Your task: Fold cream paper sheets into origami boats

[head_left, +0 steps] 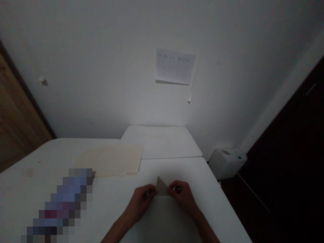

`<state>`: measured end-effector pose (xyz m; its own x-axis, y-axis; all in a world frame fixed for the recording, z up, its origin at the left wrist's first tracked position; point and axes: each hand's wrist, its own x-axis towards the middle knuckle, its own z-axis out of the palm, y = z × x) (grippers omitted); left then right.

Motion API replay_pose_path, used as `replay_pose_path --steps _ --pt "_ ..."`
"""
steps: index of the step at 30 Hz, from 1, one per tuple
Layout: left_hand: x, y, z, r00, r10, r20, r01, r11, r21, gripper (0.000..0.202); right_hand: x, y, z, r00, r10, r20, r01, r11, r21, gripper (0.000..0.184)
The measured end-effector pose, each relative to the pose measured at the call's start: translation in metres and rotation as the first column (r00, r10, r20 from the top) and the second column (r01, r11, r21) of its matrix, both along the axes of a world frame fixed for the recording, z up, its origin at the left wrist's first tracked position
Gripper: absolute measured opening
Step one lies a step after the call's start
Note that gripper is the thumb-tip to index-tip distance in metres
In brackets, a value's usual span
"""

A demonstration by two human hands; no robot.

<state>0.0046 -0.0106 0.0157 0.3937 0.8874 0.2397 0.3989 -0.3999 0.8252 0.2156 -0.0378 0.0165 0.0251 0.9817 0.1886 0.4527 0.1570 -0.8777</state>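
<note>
A small greyish folded piece of paper [162, 187], roughly triangular with its point upward, is held between my two hands just above the white table. The fingers of my left hand [144, 199] pinch its left edge. On the other side, my right hand [182, 195] grips the right edge between thumb and fingertips. Both wrists come in from the bottom of the view, and the dim light hides the finer folds.
Left of my hands, a stack of cream sheets [113, 159] lies on the white table [217, 199]. A pixelated blue patch [65, 199] covers something nearer. A printed chart [174, 65] hangs on the wall. A white plastic container [226, 164] stands beyond the table's right edge.
</note>
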Motion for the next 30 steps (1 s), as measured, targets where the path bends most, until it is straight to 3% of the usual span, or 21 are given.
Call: replay_pose_path --steps 5,8,12,14,17,20,25,30 --pt "-0.001 0.000 0.007 0.998 0.016 0.063 -0.015 1.000 -0.018 0.023 0.003 0.000 -0.002 0.984 0.141 -0.110 -0.144 0.989 -0.025 0.021" --pt "-0.001 0.000 0.007 0.998 0.011 0.061 -0.009 1.000 -0.029 0.023 0.003 0.000 -0.003 0.972 0.171 -0.160 -0.175 0.985 -0.010 0.025" --pt "0.003 -0.001 0.001 0.990 0.114 0.086 -0.111 0.993 -0.037 0.021 -0.004 -0.002 -0.005 0.970 0.144 -0.199 -0.161 0.984 -0.075 0.036" --pt "0.007 -0.001 -0.002 0.982 0.155 0.108 -0.153 0.988 -0.023 0.022 -0.010 -0.004 -0.004 0.984 0.106 -0.146 -0.113 0.993 -0.041 0.037" --pt "0.012 -0.001 -0.001 0.974 0.172 0.146 -0.173 0.985 -0.008 0.025 -0.019 -0.007 0.001 0.998 0.051 0.022 -0.053 0.992 0.116 0.030" --pt "0.014 -0.002 0.004 0.965 0.186 0.187 -0.172 0.981 -0.086 0.033 -0.024 -0.009 0.005 0.987 0.048 0.153 -0.082 0.971 0.225 0.026" --pt "0.013 -0.004 0.009 0.960 0.186 0.210 -0.166 0.980 -0.107 0.036 -0.027 -0.011 0.006 0.958 0.083 0.274 -0.157 0.953 0.260 0.025" --pt "0.012 -0.003 0.002 0.969 0.163 0.183 -0.146 0.984 -0.100 0.045 -0.028 -0.013 0.004 0.930 0.088 0.358 -0.189 0.947 0.258 0.025"
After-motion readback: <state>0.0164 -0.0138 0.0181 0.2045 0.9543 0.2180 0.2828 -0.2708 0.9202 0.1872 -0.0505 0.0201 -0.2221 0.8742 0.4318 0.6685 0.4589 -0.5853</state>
